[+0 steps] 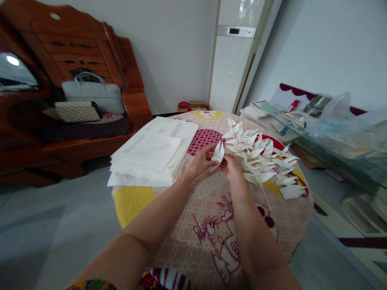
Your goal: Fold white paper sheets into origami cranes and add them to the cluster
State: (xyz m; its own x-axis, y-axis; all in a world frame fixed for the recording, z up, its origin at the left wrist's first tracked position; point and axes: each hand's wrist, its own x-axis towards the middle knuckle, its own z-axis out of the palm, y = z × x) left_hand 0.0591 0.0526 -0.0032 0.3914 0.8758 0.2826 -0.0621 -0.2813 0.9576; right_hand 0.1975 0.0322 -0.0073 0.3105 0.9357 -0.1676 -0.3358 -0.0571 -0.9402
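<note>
Over the middle of the round table, my left hand is closed on a white folded paper crane, pinching it low between thumb and fingers. My right hand sits just to the right of the crane, its fingers curled in at the crane's lower edge; what its fingertips grip is partly hidden. Many similar white paper cranes lie in a crowded group to the right of that hand. A thick stack of printed paper sheets rests left of my hands, with a smaller blank piece on top.
A patterned cloth covers the table. Right of it stands a glass-topped table bearing plastic bags and papers. A wooden bench with a grey bag is at left, a tall white cabinet-like unit behind.
</note>
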